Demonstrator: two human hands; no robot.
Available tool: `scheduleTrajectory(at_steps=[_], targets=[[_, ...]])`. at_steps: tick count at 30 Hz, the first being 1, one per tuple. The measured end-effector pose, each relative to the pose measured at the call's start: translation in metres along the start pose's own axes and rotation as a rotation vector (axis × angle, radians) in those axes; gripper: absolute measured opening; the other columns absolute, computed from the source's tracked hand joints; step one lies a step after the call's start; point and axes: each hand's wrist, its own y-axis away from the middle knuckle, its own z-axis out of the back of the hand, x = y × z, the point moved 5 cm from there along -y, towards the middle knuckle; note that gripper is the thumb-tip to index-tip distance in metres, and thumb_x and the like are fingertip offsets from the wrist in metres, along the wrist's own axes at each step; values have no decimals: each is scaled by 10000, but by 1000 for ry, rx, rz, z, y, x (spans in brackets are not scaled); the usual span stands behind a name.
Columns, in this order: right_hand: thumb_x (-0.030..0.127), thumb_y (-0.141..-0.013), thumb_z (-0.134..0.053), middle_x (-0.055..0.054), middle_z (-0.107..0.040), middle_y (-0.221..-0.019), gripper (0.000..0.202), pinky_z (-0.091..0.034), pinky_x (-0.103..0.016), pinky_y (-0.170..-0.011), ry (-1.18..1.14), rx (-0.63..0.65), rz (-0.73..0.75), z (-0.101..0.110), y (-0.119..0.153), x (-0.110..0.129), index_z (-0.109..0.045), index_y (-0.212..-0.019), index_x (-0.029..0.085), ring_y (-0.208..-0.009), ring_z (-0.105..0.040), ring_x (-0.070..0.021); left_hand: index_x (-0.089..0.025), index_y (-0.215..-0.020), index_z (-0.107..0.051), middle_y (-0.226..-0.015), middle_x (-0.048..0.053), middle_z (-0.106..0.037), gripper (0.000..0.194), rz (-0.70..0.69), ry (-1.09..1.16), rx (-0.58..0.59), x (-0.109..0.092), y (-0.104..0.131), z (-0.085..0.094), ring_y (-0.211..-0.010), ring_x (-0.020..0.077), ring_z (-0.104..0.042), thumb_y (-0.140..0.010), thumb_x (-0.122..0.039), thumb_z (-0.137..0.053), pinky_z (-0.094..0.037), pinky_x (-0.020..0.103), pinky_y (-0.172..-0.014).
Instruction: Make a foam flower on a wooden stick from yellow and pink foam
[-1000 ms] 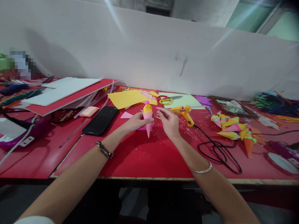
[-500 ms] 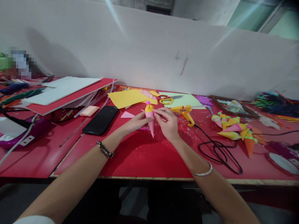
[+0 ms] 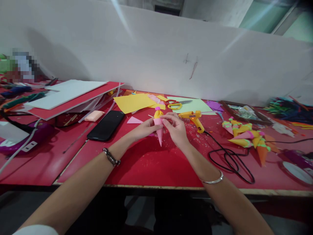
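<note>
A pink paper cone (image 3: 159,133) with a yellow top and a pink pompom (image 3: 157,108) points downward over the middle of the red table. My left hand (image 3: 144,129) grips it from the left, fingers behind and thumb across the front. From the right, my right hand (image 3: 174,127) pinches at the cone's upper rim, beside the yellow part. Whether a small piece lies between its fingertips is hidden. Just right of my right hand lies a yellow glue gun (image 3: 194,118), its black cord (image 3: 226,153) looped on the table.
A black phone (image 3: 106,125) and a pink block (image 3: 94,115) lie left. Behind are yellow paper (image 3: 133,102), green paper (image 3: 201,106) and scissors (image 3: 174,106). Several finished cones (image 3: 244,134) and a tray (image 3: 265,119) are right. Stacked boards (image 3: 70,93) stand back left.
The cone has turned a little in my hands, its pompom shifting slightly right. The right hand's fingers have curled in closer to the rim.
</note>
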Motion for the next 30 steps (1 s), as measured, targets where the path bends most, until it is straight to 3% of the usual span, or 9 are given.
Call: scheduleTrajectory(at_steps=[6, 12, 14, 17, 21, 24, 27, 30], targets=[[306, -734, -561, -29, -551, -1017, 284, -487, -259, -751, -231, 65, -149, -7, -1, -18, -514, -1009, 251, -921, -530, -136, -154, -857, -540, -770, 17, -604, 199, -58, -32, 0, -3, 0, 0, -674, 105, -548, -703, -268, -590, -411, 204, -582], [348, -714, -550, -49, -539, -1097, 384, -501, -259, -674, -309, 153, -267, -16, 0, -24, -450, -1069, 242, -939, -541, -156, -134, -861, -559, -769, 25, -612, 236, -106, -118, 42, -4, 0, -1, -686, 116, -547, -668, -257, -615, -423, 219, -631], [395, -739, -498, -48, -547, -1079, 374, -498, -267, -678, -302, 165, -258, -17, 0, -23, -443, -1075, 240, -919, -549, -152, -143, -858, -564, -767, 26, -612, 234, -116, -92, 3, -5, -1, 4, -677, 116, -546, -658, -254, -617, -420, 218, -618], [417, -788, -395, -45, -570, -1020, 330, -481, -279, -738, -276, 138, -238, -13, -1, -24, -472, -1046, 226, -902, -556, -140, -149, -786, -559, -687, 8, -579, 175, -163, 40, -165, -9, -3, 22, -615, 100, -519, -643, -239, -604, -395, 208, -564], [324, -765, -463, -30, -593, -935, 232, -458, -274, -758, -83, 69, -207, -4, -6, -27, -541, -951, 209, -864, -558, -133, -169, -720, -501, -530, -48, -425, 109, -294, 323, -379, -21, -3, 52, -467, 59, -376, -660, -253, -538, -292, 189, -457], [217, -744, -485, -22, -616, -878, 172, -446, -273, -735, 128, 196, -132, -10, -19, -25, -581, -886, 196, -795, -567, -122, -181, -671, -452, -483, -64, -317, 145, -338, 397, -505, -27, 0, 67, -425, 58, -276, -708, -312, -502, -240, 201, -431], [159, -703, -553, -31, -634, -832, 155, -427, -263, -686, 391, 439, 4, -32, -39, -25, -624, -838, 189, -728, -568, -127, -184, -636, -426, -487, -61, -320, 186, -329, 360, -529, -26, 1, 69, -433, 62, -280, -717, -326, -516, -239, 210, -438], [75, -594, -649, -30, -632, -698, 139, -399, -246, -623, 540, 476, 17, -52, -59, -37, -642, -694, 172, -644, -558, -134, -175, -588, -411, -492, -57, -352, 217, -349, 322, -483, -24, 0, 65, -453, 58, -313, -700, -295, -553, -255, 207, -455]])
